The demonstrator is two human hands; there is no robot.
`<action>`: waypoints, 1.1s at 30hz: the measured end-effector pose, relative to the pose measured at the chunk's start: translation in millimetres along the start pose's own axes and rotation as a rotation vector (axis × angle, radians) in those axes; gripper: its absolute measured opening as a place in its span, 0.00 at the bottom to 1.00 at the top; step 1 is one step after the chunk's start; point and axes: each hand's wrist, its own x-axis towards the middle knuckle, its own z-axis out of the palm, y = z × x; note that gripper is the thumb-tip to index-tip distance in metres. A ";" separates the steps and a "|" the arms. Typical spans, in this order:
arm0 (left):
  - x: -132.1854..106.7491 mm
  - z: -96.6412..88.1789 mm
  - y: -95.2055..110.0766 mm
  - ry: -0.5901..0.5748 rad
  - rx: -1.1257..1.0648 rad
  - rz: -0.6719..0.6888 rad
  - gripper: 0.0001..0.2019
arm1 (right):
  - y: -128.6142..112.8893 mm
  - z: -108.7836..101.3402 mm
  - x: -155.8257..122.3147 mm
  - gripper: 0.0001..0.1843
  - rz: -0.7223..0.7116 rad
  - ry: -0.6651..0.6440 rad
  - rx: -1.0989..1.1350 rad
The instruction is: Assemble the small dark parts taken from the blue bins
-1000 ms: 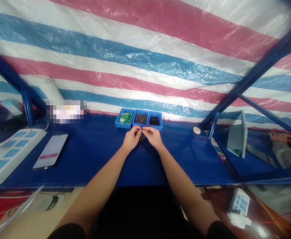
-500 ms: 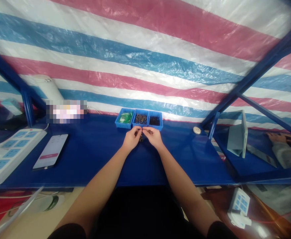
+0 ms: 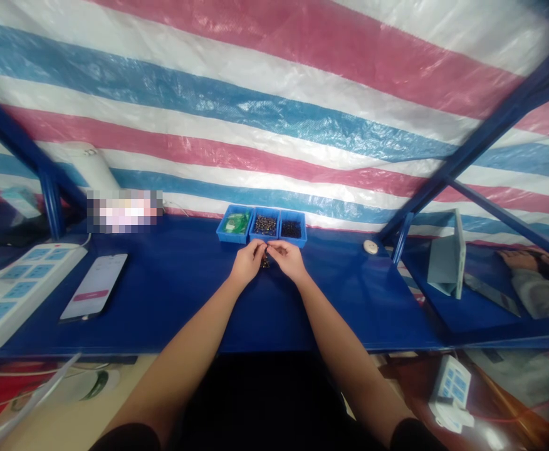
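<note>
My left hand [image 3: 247,263] and my right hand [image 3: 287,259] meet fingertip to fingertip over the blue bench [image 3: 171,294], both pinched on a short dark string of beads [image 3: 266,260] that hangs between them. Just behind the hands stand three small blue trays: the left tray [image 3: 235,223] holds something green, the middle tray [image 3: 265,225] holds brownish beads, the right tray [image 3: 292,228] holds dark beads.
A phone [image 3: 94,286] lies at the left of the bench beside a white power strip [image 3: 15,288]. A small round white object [image 3: 370,247] sits at the right. Another person's hands [image 3: 528,260] rest at a neighbouring bench behind a grey stand [image 3: 447,255]. A striped tarp hangs behind.
Both hands stay pinched together at the same spot; the fingers have shifted only slightly on the beads.
</note>
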 end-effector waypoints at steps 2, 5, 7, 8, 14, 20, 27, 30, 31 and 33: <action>-0.2 0.3 0.1 -0.007 -0.015 -0.002 0.13 | -0.4 -0.2 0.2 0.17 -0.007 0.010 -0.009; -0.8 1.2 0.1 -0.002 -0.026 -0.013 0.14 | -0.8 -0.8 0.6 0.17 -0.011 0.024 -0.015; -1.1 1.6 0.1 0.007 -0.028 -0.014 0.13 | -0.7 -0.8 0.7 0.17 -0.006 0.018 -0.009; -1.1 1.6 0.0 0.008 -0.028 -0.011 0.13 | -0.5 -0.7 0.6 0.17 -0.002 0.014 -0.009; 0.0 0.3 0.5 0.009 -0.006 0.000 0.12 | 0.2 0.8 -0.3 0.18 0.011 0.009 -0.014; -0.8 1.1 0.7 0.017 -0.007 -0.009 0.13 | 0.0 -0.6 0.5 0.17 -0.004 0.032 -0.036; -0.5 0.6 -1.0 0.002 -0.005 0.006 0.13 | -1.1 -0.2 -0.6 0.17 -0.003 0.021 -0.026; -0.4 0.6 -0.8 0.006 -0.005 -0.002 0.14 | -3.6 0.9 -1.9 0.18 0.008 0.022 -0.045; -0.4 0.9 -0.7 0.008 -0.006 -0.004 0.14 | -4.3 0.9 -2.1 0.18 0.007 0.025 -0.050; -0.7 1.5 -0.6 0.009 -0.011 -0.008 0.14 | -5.2 0.4 -1.9 0.18 -0.001 0.029 -0.052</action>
